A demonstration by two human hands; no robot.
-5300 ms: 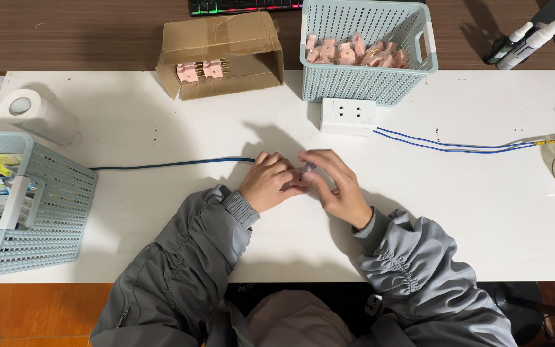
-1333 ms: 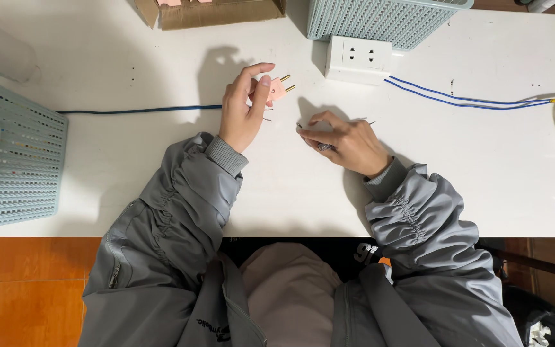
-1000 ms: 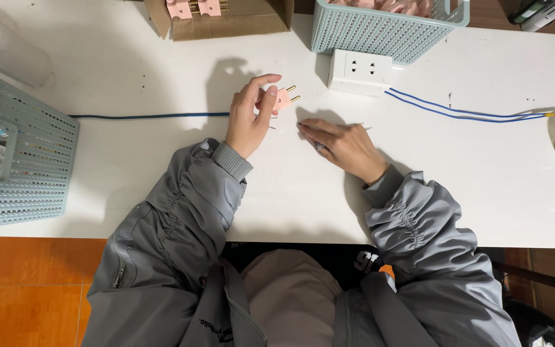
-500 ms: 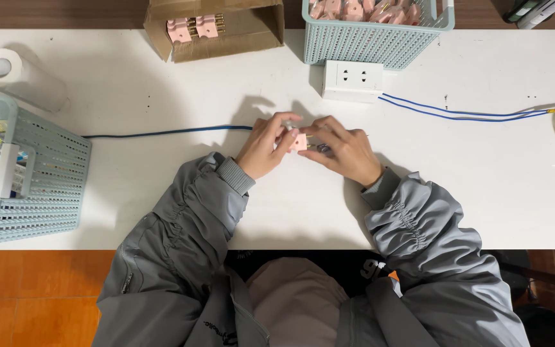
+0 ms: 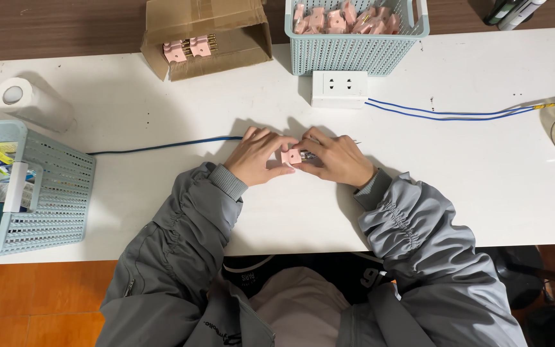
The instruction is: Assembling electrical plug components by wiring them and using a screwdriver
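Bright, even light falls from above and ahead of me; my hands cast soft shadows on the white table [image 5: 483, 186]. The picture is sharp, with slight bending at the edges.

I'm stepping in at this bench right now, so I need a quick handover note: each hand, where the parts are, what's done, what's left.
Left hand and right hand: both pinch one small pink plug part over the white table.
Parts: more pink pieces in the teal basket and the cardboard box; white socket block just beyond the hands; blue cable leading to the left hand.
Done: one part in hand.
Left: cannot tell how far its assembly is.
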